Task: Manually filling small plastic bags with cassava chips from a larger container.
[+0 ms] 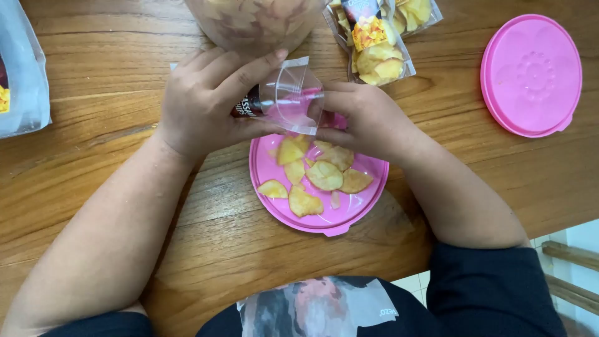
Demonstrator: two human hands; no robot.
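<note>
At the centre of the frame, both hands grasp a small clear plastic bag (290, 93) – the left hand (209, 100) pinches its top edge, the right hand (365, 115) grips its open side (fingertips partly hidden). Just below lies a pink lid (324, 221) holding yellow chips (323, 176); another pink lid (531, 75) rests upper right on the wooden table (112, 75).
</note>
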